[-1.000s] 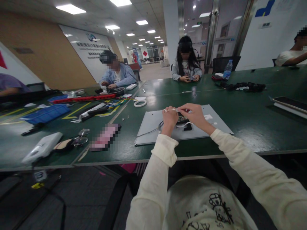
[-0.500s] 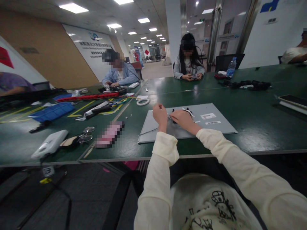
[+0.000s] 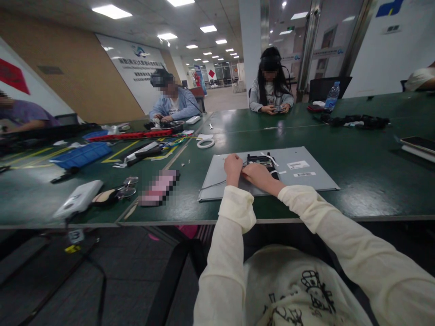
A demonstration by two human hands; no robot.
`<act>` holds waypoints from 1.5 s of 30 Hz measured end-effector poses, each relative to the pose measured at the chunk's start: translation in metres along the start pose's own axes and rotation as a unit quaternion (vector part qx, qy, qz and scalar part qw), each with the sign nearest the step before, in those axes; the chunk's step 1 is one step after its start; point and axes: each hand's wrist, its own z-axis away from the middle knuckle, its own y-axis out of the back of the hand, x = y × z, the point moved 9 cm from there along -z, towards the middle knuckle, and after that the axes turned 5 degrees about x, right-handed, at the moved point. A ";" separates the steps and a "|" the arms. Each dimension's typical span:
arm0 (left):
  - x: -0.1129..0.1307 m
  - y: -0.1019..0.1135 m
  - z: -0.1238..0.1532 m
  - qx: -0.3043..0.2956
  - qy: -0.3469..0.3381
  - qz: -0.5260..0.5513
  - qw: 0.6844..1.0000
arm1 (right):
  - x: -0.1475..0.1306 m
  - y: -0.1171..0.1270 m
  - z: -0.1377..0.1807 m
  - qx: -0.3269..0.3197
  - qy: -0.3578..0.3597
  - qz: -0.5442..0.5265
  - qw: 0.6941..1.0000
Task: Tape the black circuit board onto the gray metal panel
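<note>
A flat grey panel (image 3: 319,174) with white labels lies on the green table in front of me. On it sits a black electronic module (image 3: 260,159) with white tape strips (image 3: 270,158) at its right side. My left hand (image 3: 233,168) is closed at the module's left edge, its fingertips curled out of sight. A thin grey cable (image 3: 214,184) runs from under that hand to the panel's left corner. My right hand (image 3: 260,175) rests over the module's near side, fingers bent together toward the left hand. What either hand pinches is too small to make out.
To the left lie a pink phone (image 3: 159,188), glasses (image 3: 127,189), a white device (image 3: 78,198) and a blue tray (image 3: 80,155). A tape roll (image 3: 205,143) and a small wrench (image 3: 211,126) are beyond the panel. Two people sit across, with a bottle (image 3: 332,97) at right.
My right hand has moved down and toward me, uncovering more of the black module. My left hand has lowered slightly, closer to the right. The whole view has shifted a little.
</note>
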 end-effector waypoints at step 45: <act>-0.018 -0.021 -0.010 -0.227 -0.209 0.177 0.935 | -0.035 0.005 0.019 0.006 0.103 -0.125 0.987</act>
